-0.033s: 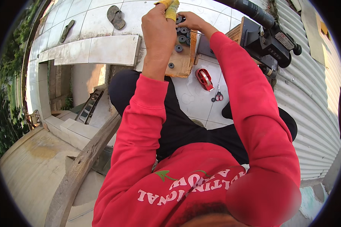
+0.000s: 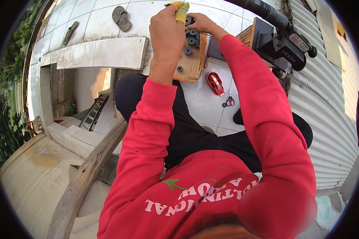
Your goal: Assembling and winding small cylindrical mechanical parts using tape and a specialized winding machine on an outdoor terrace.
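Observation:
At the top edge, my left hand (image 2: pixel 164 34) is closed, its fingers turned away. Yellow cloth-like material (image 2: pixel 182 12) covers or sits at its fingertips; whether worn or held I cannot tell. Close on its right, my right hand (image 2: pixel 202 23) pinches a dark ring-shaped disc (image 2: pixel 188 20) with a centre hole. Below both hands lies a worn brown cardboard sheet (image 2: pixel 192 71). Several similar dark discs rest on it, among them a greyish one (image 2: pixel 188 51) and a smaller one (image 2: pixel 180 69) nearer me.
A red tape dispenser (image 2: pixel 214 83) and small scissors (image 2: pixel 230 100) lie on white tiles right of the cardboard. Dark machinery (image 2: pixel 283 47) stands at right beside corrugated metal sheeting (image 2: pixel 327 131). Left are two sandals (image 2: pixel 121 18), a tiled ledge (image 2: pixel 119 51) with a drop, and a wooden beam (image 2: pixel 81 179).

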`<state>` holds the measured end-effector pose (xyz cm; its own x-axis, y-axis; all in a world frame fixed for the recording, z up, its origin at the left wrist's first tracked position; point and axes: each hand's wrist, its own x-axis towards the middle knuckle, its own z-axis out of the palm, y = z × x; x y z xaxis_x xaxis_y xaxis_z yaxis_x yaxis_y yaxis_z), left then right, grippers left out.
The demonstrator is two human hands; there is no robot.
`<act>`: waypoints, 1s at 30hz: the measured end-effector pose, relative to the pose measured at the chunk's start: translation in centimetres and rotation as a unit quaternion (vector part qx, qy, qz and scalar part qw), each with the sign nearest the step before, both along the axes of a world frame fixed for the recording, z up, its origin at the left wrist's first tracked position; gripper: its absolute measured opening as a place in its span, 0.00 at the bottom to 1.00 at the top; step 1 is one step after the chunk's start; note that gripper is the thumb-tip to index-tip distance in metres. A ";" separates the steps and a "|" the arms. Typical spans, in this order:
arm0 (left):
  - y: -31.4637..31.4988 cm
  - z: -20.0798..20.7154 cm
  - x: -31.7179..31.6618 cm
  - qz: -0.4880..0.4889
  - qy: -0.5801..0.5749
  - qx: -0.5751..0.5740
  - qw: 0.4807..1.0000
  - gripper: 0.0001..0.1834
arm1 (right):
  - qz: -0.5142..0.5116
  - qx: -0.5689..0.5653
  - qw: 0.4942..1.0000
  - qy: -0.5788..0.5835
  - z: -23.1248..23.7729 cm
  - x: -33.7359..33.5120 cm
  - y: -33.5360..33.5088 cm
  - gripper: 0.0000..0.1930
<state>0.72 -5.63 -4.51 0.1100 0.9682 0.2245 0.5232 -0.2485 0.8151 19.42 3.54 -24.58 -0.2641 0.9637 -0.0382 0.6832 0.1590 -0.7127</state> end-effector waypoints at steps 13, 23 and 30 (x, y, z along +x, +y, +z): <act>0.0 -1.1 -0.2 -0.025 0.231 -0.017 0.972 0.16 | -0.183 0.080 0.973 0.120 -4.6 -7.3 -4.2 0.27; -0.1 -1.2 -0.6 -0.030 0.188 -0.032 0.981 0.15 | -0.072 0.012 0.941 0.329 -0.6 -7.7 -1.8 0.22; 0.0 -0.9 -1.2 -0.035 0.186 -0.038 0.981 0.15 | -0.163 -0.033 0.918 0.360 1.1 -9.8 -8.9 0.25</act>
